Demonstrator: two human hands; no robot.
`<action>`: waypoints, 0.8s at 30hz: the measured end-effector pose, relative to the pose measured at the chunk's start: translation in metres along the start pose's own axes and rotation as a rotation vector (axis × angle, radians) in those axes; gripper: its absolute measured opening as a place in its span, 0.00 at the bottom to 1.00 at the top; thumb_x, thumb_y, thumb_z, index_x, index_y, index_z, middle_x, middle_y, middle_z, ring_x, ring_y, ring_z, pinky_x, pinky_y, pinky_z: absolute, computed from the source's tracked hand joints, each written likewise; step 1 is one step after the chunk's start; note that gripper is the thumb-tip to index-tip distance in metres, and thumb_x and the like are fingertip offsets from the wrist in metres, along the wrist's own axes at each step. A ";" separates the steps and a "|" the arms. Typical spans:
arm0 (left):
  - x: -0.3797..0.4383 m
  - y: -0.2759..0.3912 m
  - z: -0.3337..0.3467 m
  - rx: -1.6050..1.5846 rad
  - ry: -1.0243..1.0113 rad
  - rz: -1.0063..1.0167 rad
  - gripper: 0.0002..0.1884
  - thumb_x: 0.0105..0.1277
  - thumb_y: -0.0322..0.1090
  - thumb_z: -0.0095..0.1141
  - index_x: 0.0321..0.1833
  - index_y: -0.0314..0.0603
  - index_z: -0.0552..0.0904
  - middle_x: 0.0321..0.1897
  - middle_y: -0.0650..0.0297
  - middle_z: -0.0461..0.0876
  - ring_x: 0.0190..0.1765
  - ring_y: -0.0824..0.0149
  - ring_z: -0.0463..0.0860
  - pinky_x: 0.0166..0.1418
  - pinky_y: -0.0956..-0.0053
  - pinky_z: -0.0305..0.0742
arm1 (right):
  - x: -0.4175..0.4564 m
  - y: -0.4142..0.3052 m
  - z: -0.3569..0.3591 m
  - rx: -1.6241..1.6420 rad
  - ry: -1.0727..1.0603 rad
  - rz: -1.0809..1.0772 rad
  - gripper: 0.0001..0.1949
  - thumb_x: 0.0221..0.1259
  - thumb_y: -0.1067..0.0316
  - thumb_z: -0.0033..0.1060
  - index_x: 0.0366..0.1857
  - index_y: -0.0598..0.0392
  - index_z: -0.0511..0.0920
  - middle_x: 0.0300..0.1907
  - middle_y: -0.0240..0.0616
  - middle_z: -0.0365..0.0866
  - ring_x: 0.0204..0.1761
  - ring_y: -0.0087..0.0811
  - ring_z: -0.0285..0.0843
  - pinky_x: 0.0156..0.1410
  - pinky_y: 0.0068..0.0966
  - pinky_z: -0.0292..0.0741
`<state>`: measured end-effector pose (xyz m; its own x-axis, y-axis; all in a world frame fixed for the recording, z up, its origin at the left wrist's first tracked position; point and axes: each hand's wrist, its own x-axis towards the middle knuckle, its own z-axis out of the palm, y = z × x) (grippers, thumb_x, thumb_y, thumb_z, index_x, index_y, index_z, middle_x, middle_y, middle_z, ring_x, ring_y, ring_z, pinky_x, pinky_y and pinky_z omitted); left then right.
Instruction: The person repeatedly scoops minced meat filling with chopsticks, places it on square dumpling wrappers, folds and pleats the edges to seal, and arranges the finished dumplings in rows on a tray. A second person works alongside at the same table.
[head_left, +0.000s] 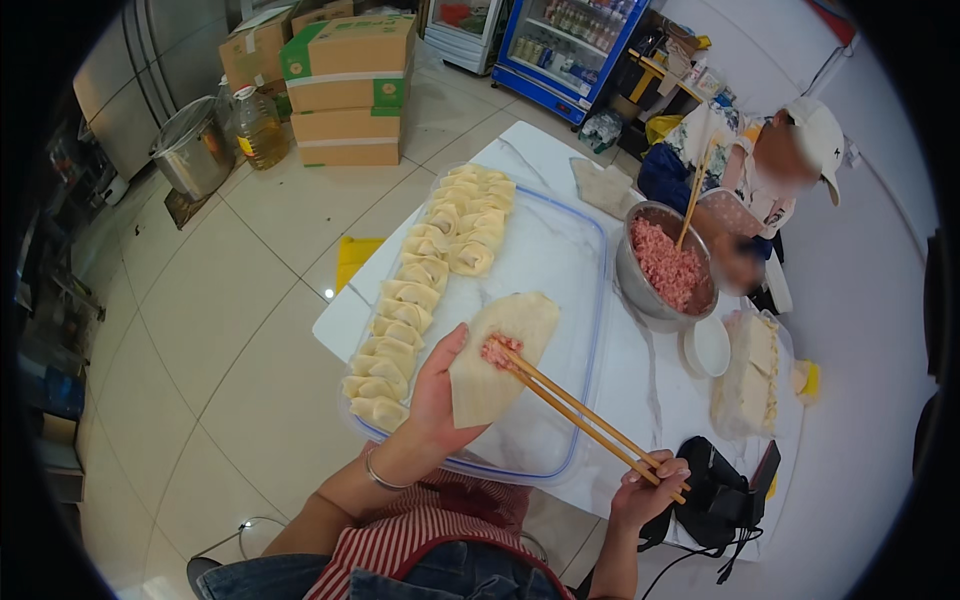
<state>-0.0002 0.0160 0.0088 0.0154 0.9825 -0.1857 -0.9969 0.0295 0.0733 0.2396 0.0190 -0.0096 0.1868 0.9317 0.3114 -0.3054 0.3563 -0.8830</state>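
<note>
A flat dough wrapper lies across the palm and fingers of my left hand, above the clear plastic tray with a blue rim. Pink minced meat sits on the wrapper's middle, touched by the tips of the wooden chopsticks. My right hand grips those chopsticks near their far ends. Folded wontons stand in rows along the tray's left side. Beyond the tray, a metal bowl holds more minced meat, with another pair of chopsticks upright in it.
A person in a white cap sits at the table's far right. On the table are a cloth, a white bowl, stacked wrappers and a black device with cables. Cardboard boxes stand on the floor.
</note>
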 end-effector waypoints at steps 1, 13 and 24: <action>0.001 0.000 0.000 0.012 0.005 0.011 0.23 0.63 0.45 0.37 0.56 0.37 0.64 0.52 0.58 0.69 0.53 0.62 0.69 0.58 0.69 0.63 | 0.000 -0.002 -0.001 0.007 0.006 0.010 0.17 0.63 0.50 0.34 0.22 0.52 0.60 0.22 0.36 0.63 0.10 0.18 0.58 0.11 0.09 0.59; 0.003 -0.002 -0.002 -0.067 -0.063 -0.048 0.23 0.64 0.44 0.35 0.58 0.38 0.62 0.54 0.57 0.67 0.56 0.61 0.67 0.60 0.68 0.60 | 0.012 -0.004 -0.010 0.199 0.007 -0.093 0.18 0.64 0.52 0.29 0.22 0.55 0.60 0.20 0.41 0.65 0.07 0.22 0.61 0.09 0.11 0.63; 0.004 0.001 -0.001 -0.053 -0.030 -0.040 0.23 0.64 0.43 0.33 0.59 0.38 0.62 0.56 0.57 0.66 0.57 0.60 0.66 0.60 0.67 0.60 | 0.015 0.008 -0.014 0.235 0.001 0.112 0.16 0.64 0.55 0.32 0.23 0.54 0.62 0.21 0.38 0.65 0.09 0.20 0.59 0.12 0.09 0.62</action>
<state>-0.0009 0.0201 0.0071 0.0568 0.9858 -0.1578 -0.9981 0.0598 0.0146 0.2529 0.0345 -0.0167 0.1404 0.9662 0.2162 -0.5328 0.2578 -0.8060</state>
